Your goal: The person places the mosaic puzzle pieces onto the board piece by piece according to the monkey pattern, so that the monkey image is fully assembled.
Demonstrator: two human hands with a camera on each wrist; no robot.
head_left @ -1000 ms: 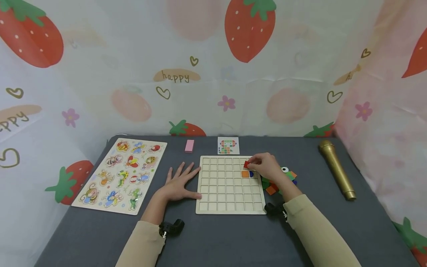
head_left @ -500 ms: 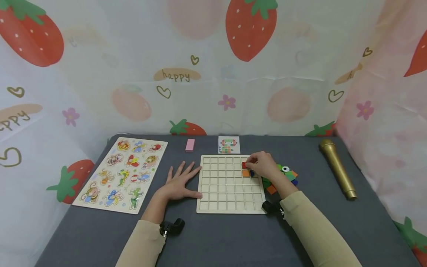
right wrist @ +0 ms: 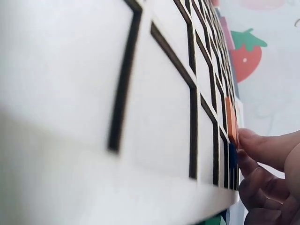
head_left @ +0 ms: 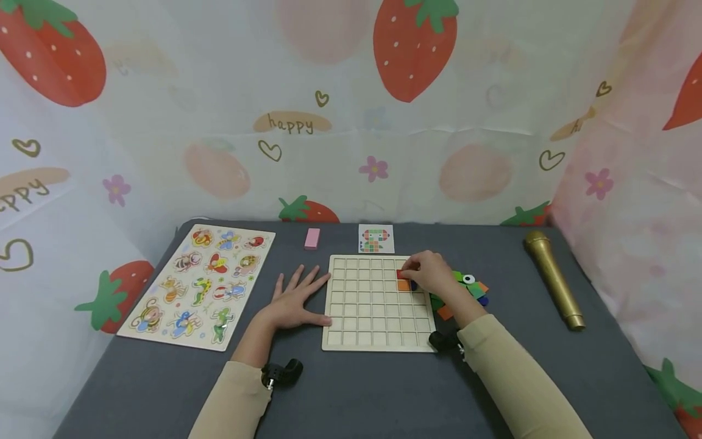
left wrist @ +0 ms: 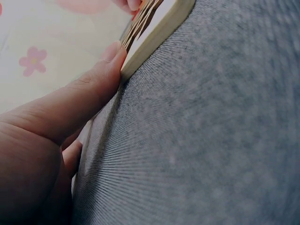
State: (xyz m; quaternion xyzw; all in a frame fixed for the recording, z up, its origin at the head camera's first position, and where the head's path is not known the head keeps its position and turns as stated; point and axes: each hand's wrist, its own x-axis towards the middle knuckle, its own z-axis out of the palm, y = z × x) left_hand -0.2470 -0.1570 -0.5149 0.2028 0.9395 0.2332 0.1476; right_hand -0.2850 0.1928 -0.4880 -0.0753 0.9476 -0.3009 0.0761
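Observation:
A wooden grid board (head_left: 362, 308) lies on the dark cloth. My left hand (head_left: 293, 305) is spread flat beside it, with fingertips and thumb at the board's left edge; in the left wrist view the thumb (left wrist: 93, 86) touches that edge. Near the board's upper right corner, my right hand (head_left: 430, 271) pinches a small red tile (head_left: 400, 274) at a cell. Directly below the red tile sits an orange tile (head_left: 403, 285), with a dark blue piece (head_left: 414, 286) to its right. The right wrist view has the thumb (right wrist: 255, 143) beside the orange tile, fingers curled underneath.
Loose coloured tiles (head_left: 445, 312) lie right of the board, partly under the right forearm. A pattern card (head_left: 376, 238) and a pink block (head_left: 312, 239) lie beyond it. A picture puzzle board (head_left: 197, 286) is at left, a gold microphone (head_left: 554, 280) at right.
My right hand has brought the red tile slightly left and down to the cell above the orange tile. The left hand stays at the board's edge.

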